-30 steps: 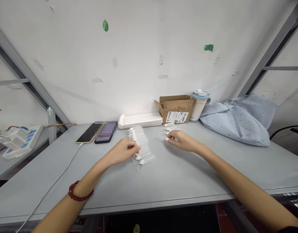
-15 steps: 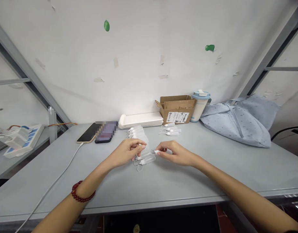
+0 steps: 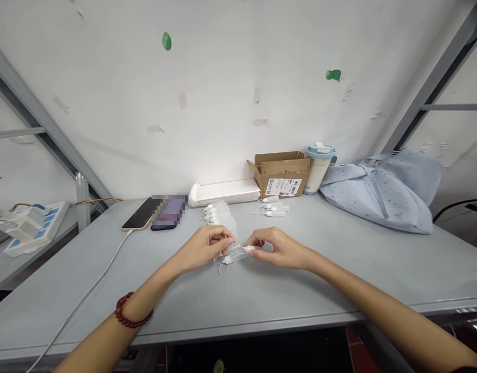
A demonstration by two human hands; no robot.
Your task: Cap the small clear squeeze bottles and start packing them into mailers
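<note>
My left hand (image 3: 205, 247) is closed in a pinch on a small clear plastic bag (image 3: 238, 252) at the near end of a row of bagged white parts (image 3: 221, 217). My right hand (image 3: 275, 248) is pinched on a small white part (image 3: 250, 248) whose tip sits at the bag's open end. A few more loose white parts (image 3: 272, 207) lie on the grey table (image 3: 261, 290) behind my right hand. A red bead bracelet (image 3: 131, 313) is on my left wrist.
Two phones (image 3: 155, 213) lie at the back left, one with a white cable (image 3: 86, 295). A white flat stack (image 3: 225, 191), a cardboard box (image 3: 282, 173), a blue-lidded cup (image 3: 318, 168) and a blue cloth bag (image 3: 381, 194) line the wall. A power strip (image 3: 28, 225) sits far left.
My right hand picked a white part from the loose pile and brought it left to the bag that my left hand holds. The left hand stayed nearly in place.
</note>
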